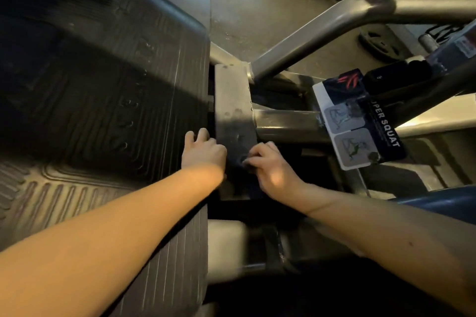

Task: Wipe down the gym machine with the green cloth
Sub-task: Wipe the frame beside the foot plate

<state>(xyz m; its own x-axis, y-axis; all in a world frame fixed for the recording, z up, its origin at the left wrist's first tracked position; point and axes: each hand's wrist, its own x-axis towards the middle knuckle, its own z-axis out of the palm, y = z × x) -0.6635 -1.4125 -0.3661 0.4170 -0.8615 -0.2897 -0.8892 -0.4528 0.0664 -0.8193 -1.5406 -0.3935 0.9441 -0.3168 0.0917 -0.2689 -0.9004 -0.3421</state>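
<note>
Your left fingers (pixel 199 135) are curling over the right edge of the black ribbed rubber footplate (pixel 108 90), and your right fingers (pixel 253 159) are bunching against the dark grey flat steel bracket (pixel 233 116), clenched, though you cannot tell on what. No green cloth is showing in either hand. Just beyond your right hand (pixel 273 170), the blue-and-white "SUPER SQUAT" instruction placard (pixel 358 121) is hanging on the grey tubular machine frame (pixel 322 31).
</note>
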